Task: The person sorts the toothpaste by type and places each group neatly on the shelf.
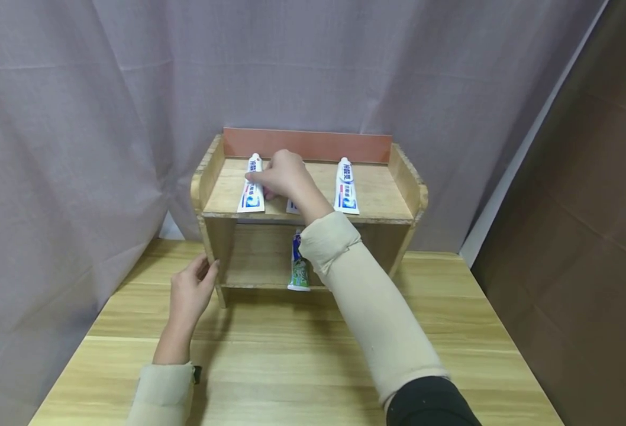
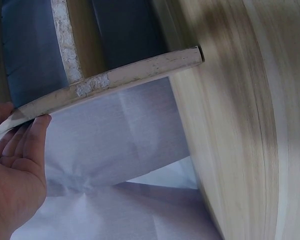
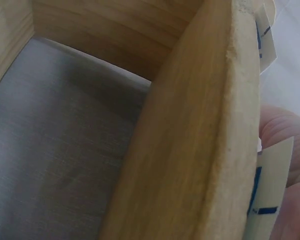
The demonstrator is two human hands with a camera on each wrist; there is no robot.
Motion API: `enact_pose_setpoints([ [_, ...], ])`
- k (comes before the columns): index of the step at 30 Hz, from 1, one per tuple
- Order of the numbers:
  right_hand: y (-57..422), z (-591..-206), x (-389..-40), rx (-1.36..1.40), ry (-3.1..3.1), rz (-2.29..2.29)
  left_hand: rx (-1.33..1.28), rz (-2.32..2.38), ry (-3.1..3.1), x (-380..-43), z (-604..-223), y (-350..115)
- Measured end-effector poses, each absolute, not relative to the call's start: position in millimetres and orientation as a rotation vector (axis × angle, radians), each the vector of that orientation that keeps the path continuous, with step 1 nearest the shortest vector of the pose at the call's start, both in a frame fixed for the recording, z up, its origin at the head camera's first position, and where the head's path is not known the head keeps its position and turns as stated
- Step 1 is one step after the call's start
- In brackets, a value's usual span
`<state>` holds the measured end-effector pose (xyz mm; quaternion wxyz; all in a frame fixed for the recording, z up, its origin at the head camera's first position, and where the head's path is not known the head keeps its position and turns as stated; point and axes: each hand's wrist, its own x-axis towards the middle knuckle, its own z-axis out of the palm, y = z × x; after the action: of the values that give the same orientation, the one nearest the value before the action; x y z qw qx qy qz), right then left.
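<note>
A small two-tier wooden shelf (image 1: 313,219) stands on the table. On its top board lie white-and-blue toothpaste tubes, caps to the back: a left tube (image 1: 251,198), a middle tube (image 1: 292,207) mostly covered by my right arm, and a right tube (image 1: 347,186). My right hand (image 1: 287,174) holds the left tube, its thumb across the tube and the other fingers at the right side. With thumb and fingers on opposite faces, my left hand (image 2: 20,165) grips the shelf's left side panel (image 2: 140,70). A green-and-blue toothpaste tube (image 1: 299,269) rests on the lower board.
A reddish-brown strip (image 1: 307,145) runs along the back of the top board. Grey cloth (image 1: 313,65) hangs behind the shelf, and a brown panel (image 1: 574,248) rises on the right. The wood-grain table (image 1: 291,367) extends in front.
</note>
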<state>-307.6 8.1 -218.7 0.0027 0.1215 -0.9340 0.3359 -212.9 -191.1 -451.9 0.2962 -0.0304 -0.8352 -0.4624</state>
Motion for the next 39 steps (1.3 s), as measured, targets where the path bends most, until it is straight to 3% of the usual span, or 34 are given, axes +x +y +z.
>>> enact_pose_setpoints([
  [39,15.3,-221.6,-297.8,0.352,-2.889,0.998,-0.079,-1.253,-2.208,-215.8,-452.7,-187.1],
])
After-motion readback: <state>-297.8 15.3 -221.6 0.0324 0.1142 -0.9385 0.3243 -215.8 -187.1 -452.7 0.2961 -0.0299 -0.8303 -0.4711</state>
